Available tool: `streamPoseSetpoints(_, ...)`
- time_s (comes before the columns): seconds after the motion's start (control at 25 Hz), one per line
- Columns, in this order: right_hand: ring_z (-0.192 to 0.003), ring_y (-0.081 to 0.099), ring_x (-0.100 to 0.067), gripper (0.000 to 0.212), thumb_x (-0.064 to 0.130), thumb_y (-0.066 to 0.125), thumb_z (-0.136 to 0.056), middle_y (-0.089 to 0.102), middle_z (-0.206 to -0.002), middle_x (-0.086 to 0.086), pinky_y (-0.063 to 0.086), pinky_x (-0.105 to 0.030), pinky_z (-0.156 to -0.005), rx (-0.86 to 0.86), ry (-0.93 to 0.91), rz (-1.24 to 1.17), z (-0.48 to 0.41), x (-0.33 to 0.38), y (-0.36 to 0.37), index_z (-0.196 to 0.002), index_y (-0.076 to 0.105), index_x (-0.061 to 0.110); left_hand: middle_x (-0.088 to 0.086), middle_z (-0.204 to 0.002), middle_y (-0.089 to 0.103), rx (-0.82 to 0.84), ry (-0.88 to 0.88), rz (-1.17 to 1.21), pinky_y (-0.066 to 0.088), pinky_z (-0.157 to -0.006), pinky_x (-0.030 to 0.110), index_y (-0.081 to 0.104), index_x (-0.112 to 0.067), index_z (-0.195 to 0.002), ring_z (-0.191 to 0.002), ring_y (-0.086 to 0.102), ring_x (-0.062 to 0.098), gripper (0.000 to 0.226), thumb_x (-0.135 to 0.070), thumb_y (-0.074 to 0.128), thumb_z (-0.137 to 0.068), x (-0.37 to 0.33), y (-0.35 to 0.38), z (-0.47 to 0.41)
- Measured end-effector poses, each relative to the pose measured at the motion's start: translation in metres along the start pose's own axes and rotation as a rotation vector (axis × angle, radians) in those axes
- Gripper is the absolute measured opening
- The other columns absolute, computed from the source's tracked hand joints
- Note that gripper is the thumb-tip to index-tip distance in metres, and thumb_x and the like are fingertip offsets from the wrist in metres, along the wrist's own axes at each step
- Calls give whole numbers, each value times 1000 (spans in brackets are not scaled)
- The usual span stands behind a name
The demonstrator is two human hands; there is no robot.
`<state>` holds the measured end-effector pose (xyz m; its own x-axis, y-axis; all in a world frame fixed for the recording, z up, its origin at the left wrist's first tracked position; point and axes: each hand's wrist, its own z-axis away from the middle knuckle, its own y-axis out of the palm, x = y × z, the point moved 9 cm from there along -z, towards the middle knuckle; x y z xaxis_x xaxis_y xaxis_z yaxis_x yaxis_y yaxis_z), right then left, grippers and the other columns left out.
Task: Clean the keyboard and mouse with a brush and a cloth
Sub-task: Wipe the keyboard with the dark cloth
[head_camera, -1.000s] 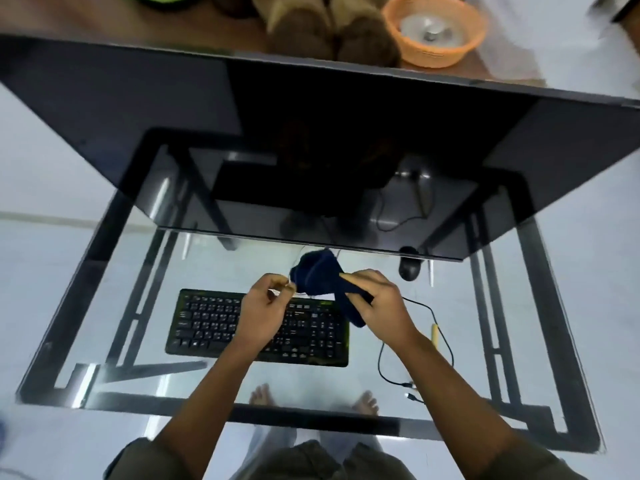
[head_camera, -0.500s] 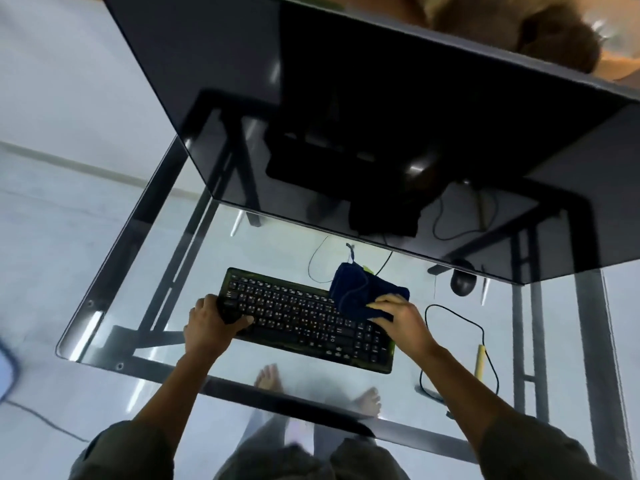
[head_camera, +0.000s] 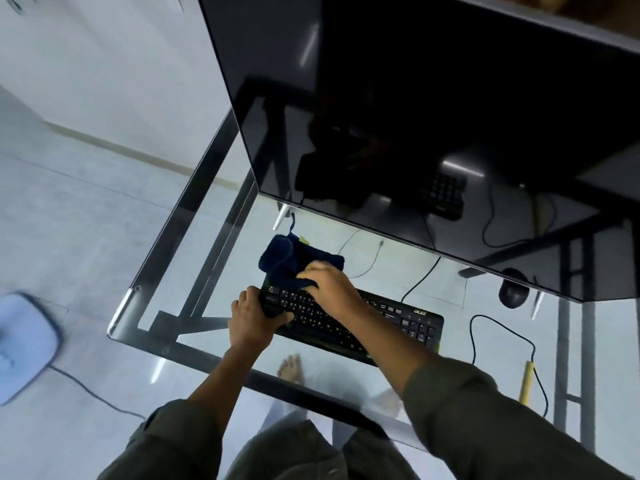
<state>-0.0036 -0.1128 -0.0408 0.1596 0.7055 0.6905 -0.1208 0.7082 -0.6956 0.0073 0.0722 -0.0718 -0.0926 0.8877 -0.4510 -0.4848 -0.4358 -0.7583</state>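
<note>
Keyboard point(head_camera: 349, 320) flat on glass surface point(head_camera: 194, 265), left end gripped by left hand point(head_camera: 254, 315), right hand point(head_camera: 329, 289) closed on dark cloth point(head_camera: 289, 259) pressing keys; likely to skid or snag keycaps if grip slackens.

Bare glass tabletop point(head_camera: 214, 278) lies open left of the keyboard point(head_camera: 398, 323), out to the left edge. The monitor's point(head_camera: 433, 116) lower edge overhangs the back. Toward the right edge, a looping black cable point(head_camera: 498, 322), mouse point(head_camera: 513, 292) and yellow-handled brush point(head_camera: 527, 382) (partly blurred) crowd the glass.
</note>
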Motion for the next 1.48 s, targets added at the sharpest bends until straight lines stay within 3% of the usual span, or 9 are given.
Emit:
streamPoseSetpoints(0.32,-107,62,-18,33,8,75,-85,67,-114,2,53,-40,-93,33,177,188,100,-99,-72,-116,74,17,6,-111,56,-38,23,59,45,-82,43,50,-12,-110,-101,47,27,70,-56,84,-67,4,3,-1)
streamPoseSetpoints(0.52,-106,62,-18,29,9,75,-85,68,-111,-2,51,-36,-96,-17,46,63,25,-22,-22,-114,73,9,2,-116,56,-31,33,46,45,-84,42,49,-16,-116,-105,47,26,71,-57,82,-69,1,4,-1)
streamPoseSetpoints(0.64,-113,58,-22,28,10,69,-90,65,-118,-5,49,-38,-97,31,11,46,-43,33,26,-118,70,7,0,-119,55,-22,7,29,43,-85,39,48,-19,-119,-109,46,25,69,-54,82,-71,-2,2,-2)
streamPoseSetpoints(0.76,-114,58,-24,29,11,66,-92,63,-120,-6,50,-40,-96,80,13,80,-63,44,43,-121,68,7,-1,-121,54,-25,-14,32,42,-86,40,47,-20,-120,-111,45,24,68,-53,81,-72,2,2,1)
streamPoseSetpoints(0.92,-106,63,-20,31,7,72,-87,66,-114,-2,51,-34,-93,43,12,90,-5,-3,2,-117,72,10,-1,-121,54,-37,-15,40,43,-88,41,48,-19,-119,-112,46,23,67,-57,79,-72,6,-1,3)
streamPoseSetpoints(1.16,-102,63,-17,31,7,77,-84,66,-110,4,54,-42,-90,63,170,237,83,-86,-59,-113,74,17,0,-121,55,-31,-9,51,45,-89,44,48,-18,-118,-112,46,25,69,-59,78,-72,8,0,1)
streamPoseSetpoints(1.36,-102,61,-15,27,6,72,-87,65,-110,2,51,-34,-93,-42,130,99,18,-13,-15,-114,73,11,0,-120,54,-24,1,38,44,-88,44,47,-18,-115,-112,47,25,68,-60,78,-72,5,1,-1)
streamPoseSetpoints(1.48,-110,59,-21,26,8,67,-90,65,-116,-2,50,-36,-94,-55,117,55,-30,32,23,-115,71,11,-1,-120,53,-5,-5,33,42,-88,42,46,-19,-115,-112,45,25,66,-56,79,-72,4,1,-1)
